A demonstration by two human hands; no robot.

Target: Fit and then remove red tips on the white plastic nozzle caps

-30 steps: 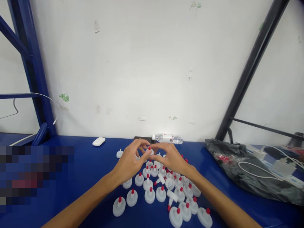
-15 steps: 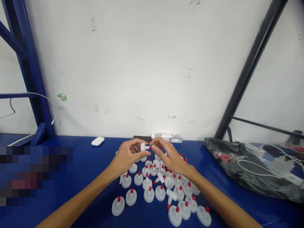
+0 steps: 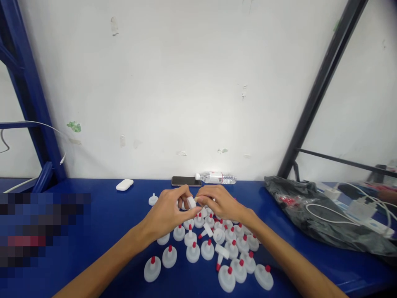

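Above the blue table [image 3: 102,231], my left hand [image 3: 172,209] pinches a white nozzle cap [image 3: 191,202] by its round base. My right hand [image 3: 221,203] is closed at the cap's nozzle end, its fingers hiding the tip. Several white caps with red tips stand below and in front of my hands, one of them [image 3: 192,252] near the middle. Another cap [image 3: 222,255] lies on its side. A white cap without a red tip [image 3: 153,200] stands behind my left hand.
A phone [image 3: 186,181] and a clear bottle [image 3: 216,178] lie along the white wall. A white case [image 3: 124,185] is at the back left. On the right, a dark plastic bag [image 3: 310,215] lies beside cables and a power strip [image 3: 376,221].
The cap between my hands has tilted, and my right fingers now cover its nozzle and red tip. My hands sit slightly lower, showing more of the phone. The view has shifted slightly.
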